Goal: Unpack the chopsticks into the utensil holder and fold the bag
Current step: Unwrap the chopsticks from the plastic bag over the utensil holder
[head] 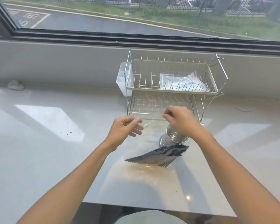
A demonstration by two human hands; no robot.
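Both bare forearms reach forward from the near edge, converging toward the middle. The left hand (pixel 125 128) pinches thumb against forefinger, its other fingers loosely spread. The right hand (pixel 180 121), slightly farther and higher, pinches likewise, palm down.

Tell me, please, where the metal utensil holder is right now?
In the head view the metal utensil holder stands on the countertop in front of the dish rack, just below the right hand and behind the chopsticks.
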